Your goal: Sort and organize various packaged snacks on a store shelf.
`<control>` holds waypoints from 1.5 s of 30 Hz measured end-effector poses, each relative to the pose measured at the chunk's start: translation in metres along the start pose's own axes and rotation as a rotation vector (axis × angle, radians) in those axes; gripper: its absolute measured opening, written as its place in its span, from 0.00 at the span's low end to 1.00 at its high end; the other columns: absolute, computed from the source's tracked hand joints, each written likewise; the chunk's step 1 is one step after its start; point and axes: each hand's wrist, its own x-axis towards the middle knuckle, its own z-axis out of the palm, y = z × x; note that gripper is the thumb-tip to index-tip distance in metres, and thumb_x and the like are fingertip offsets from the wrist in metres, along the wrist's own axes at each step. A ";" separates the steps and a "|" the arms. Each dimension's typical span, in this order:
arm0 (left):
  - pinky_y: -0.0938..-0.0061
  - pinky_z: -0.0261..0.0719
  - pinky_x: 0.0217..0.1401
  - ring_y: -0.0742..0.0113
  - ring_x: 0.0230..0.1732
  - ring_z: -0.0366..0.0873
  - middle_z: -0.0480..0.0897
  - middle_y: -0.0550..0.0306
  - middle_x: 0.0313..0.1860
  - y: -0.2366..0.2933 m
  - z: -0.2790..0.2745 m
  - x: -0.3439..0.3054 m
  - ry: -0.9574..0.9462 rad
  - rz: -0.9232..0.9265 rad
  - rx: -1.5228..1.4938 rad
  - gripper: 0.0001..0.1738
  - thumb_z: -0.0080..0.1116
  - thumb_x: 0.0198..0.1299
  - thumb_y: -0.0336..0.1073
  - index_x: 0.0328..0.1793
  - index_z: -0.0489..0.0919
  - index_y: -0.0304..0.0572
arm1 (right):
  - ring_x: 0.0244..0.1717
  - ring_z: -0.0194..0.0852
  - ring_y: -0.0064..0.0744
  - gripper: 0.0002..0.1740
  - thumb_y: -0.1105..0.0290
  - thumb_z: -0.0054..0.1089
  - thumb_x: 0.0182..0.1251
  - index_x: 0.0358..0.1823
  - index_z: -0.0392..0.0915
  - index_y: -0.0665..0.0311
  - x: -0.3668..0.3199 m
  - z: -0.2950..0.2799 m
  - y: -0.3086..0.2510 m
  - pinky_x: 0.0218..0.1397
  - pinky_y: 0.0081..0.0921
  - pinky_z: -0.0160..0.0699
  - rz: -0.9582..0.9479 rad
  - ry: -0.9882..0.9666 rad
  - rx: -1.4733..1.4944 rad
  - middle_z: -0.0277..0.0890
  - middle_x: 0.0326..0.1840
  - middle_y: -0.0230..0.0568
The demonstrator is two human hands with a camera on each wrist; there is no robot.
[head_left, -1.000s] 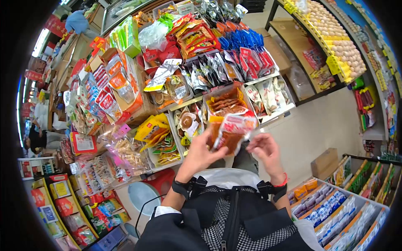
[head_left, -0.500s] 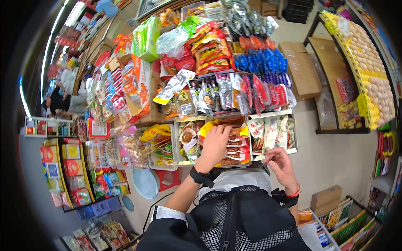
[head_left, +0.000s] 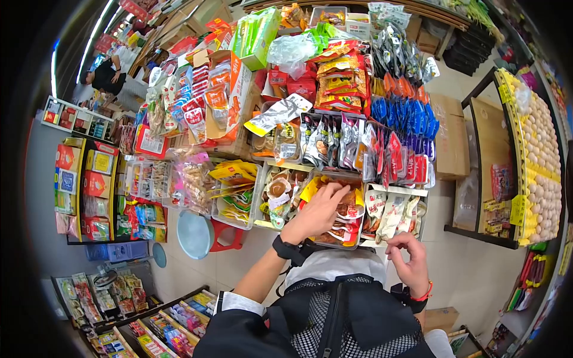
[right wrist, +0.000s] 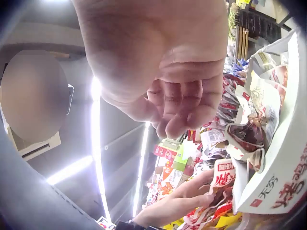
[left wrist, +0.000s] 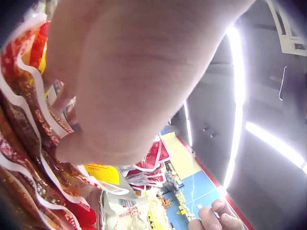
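Observation:
In the head view my left hand (head_left: pixel 316 215) reaches over a clear bin (head_left: pixel 360 225) of flat packets of brown snack food (head_left: pixel 345 231). Its fingers spread over the packets and touch them. The left wrist view shows the thumb and fingertips close among the packets' wavy white edges (left wrist: pixel 43 108), partly hidden by the hand itself. My right hand (head_left: pixel 410 262) hangs loosely curled and holds nothing. It stands just in front of a white box of light-coloured packets (head_left: pixel 391 210), whose printed side (right wrist: pixel 268 189) shows in the right wrist view.
Left of the bin are a tub of round brown snacks (head_left: pixel 278 190) and a tub of yellow packets (head_left: pixel 233 173). Black, red and blue packets (head_left: pixel 406 116) stand behind. Egg trays (head_left: pixel 540 161) line a rack at the right. A blue basin (head_left: pixel 195 234) sits on a red stool (head_left: pixel 227 235).
One second ago my left hand held up a brown snack packet; then it went down into the bin, where it now rests on the packets. The right hand stays loosely curled. The head view has turned.

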 end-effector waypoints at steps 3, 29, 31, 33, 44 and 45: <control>0.61 0.72 0.66 0.44 0.63 0.72 0.74 0.45 0.59 -0.004 0.010 -0.005 0.029 -0.045 0.011 0.31 0.57 0.53 0.19 0.67 0.73 0.36 | 0.30 0.79 0.26 0.07 0.83 0.55 0.64 0.43 0.77 0.70 0.002 0.005 -0.002 0.38 0.23 0.78 -0.003 0.023 0.005 0.79 0.30 0.38; 0.65 0.77 0.55 0.52 0.51 0.81 0.80 0.48 0.53 -0.040 -0.078 -0.081 0.130 0.057 -0.391 0.19 0.55 0.65 0.28 0.62 0.77 0.39 | 0.34 0.81 0.27 0.06 0.82 0.55 0.66 0.43 0.77 0.70 0.035 0.122 -0.045 0.40 0.23 0.77 0.003 0.144 -0.335 0.80 0.33 0.39; 0.66 0.78 0.53 0.54 0.48 0.82 0.82 0.49 0.44 -0.056 -0.101 -0.107 0.214 0.029 -0.447 0.12 0.55 0.65 0.26 0.54 0.81 0.37 | 0.33 0.80 0.28 0.05 0.82 0.57 0.66 0.42 0.78 0.70 0.035 0.144 -0.041 0.40 0.24 0.77 0.054 0.128 -0.350 0.81 0.34 0.40; 0.69 0.79 0.50 0.56 0.44 0.83 0.83 0.50 0.40 -0.079 -0.115 -0.134 0.250 -0.025 -0.487 0.08 0.54 0.65 0.25 0.47 0.83 0.35 | 0.32 0.81 0.28 0.04 0.81 0.57 0.66 0.41 0.78 0.70 0.033 0.162 -0.038 0.40 0.24 0.78 0.097 0.044 -0.402 0.81 0.34 0.40; 0.73 0.82 0.41 0.64 0.37 0.85 0.85 0.51 0.39 -0.149 -0.134 -0.257 0.337 -0.236 -0.639 0.08 0.54 0.65 0.24 0.45 0.83 0.33 | 0.32 0.82 0.31 0.03 0.77 0.57 0.68 0.39 0.76 0.70 0.022 0.256 -0.016 0.38 0.26 0.78 0.204 -0.154 -0.398 0.80 0.29 0.40; 0.74 0.82 0.41 0.65 0.38 0.86 0.85 0.51 0.39 -0.156 -0.131 -0.268 0.357 -0.255 -0.644 0.08 0.54 0.65 0.24 0.46 0.83 0.33 | 0.32 0.82 0.31 0.03 0.76 0.57 0.69 0.39 0.76 0.70 0.024 0.264 -0.021 0.38 0.26 0.78 0.223 -0.186 -0.391 0.81 0.29 0.40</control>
